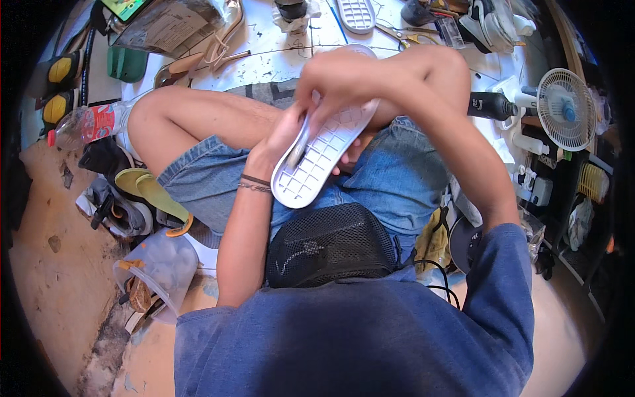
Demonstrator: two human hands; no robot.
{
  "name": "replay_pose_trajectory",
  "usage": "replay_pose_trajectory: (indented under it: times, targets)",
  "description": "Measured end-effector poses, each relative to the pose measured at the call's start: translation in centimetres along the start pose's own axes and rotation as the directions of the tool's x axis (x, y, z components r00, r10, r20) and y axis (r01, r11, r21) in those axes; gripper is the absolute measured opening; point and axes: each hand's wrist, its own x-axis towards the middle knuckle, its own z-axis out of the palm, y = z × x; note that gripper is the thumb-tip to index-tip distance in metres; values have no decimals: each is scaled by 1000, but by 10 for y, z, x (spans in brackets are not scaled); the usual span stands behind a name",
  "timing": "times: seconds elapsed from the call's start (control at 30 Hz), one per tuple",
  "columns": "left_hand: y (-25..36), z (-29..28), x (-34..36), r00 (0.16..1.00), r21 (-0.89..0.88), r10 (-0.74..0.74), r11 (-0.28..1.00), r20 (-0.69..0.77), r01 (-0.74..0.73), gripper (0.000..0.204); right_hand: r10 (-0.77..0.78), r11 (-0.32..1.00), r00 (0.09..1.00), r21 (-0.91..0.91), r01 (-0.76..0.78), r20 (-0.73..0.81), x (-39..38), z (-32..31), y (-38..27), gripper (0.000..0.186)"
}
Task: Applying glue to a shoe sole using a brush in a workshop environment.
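Observation:
Above my lap lies a pale grey-white shoe sole [327, 149], its grid-ribbed side facing up. My left hand [283, 135] is closed around it from the left and below, with fingertips showing at the right edge. My right hand [340, 79] reaches across the sole's far half, fingers closed and partly blurred. From it a slim brush-like tool [296, 155] points down onto the ribs along the left edge. The tool's upper end is hidden by my hands.
A second sole [357, 14], a dark pot [291, 8] and scissors [407, 36] lie beyond my legs. On the left are a plastic bottle [86, 126], several shoes and a translucent bucket [159, 268]. A black bottle [491, 104] and white fan [565, 109] stand right.

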Motion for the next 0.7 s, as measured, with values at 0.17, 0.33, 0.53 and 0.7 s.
replay_pose_trajectory:
  times: [0.17, 0.33, 0.53, 0.7]
  targets:
    - [3, -4, 5, 998, -116, -8, 993, 63, 15, 93, 444, 877, 896, -205, -434, 6, -41, -48, 23, 33]
    - [1, -1, 1, 995, 49, 17, 999, -100, -12, 86, 207, 976, 970, 44, -214, 129, -43, 11, -27, 32]
    - [-4, -7, 3, 999, 11, -36, 999, 22, 36, 91, 327, 931, 938, -131, -341, -115, -54, -21, -17, 31]
    - [-5, -9, -6, 1000, 31, -9, 999, 23, 8, 88, 383, 855, 842, -200, -479, -380, -84, -36, -2, 35]
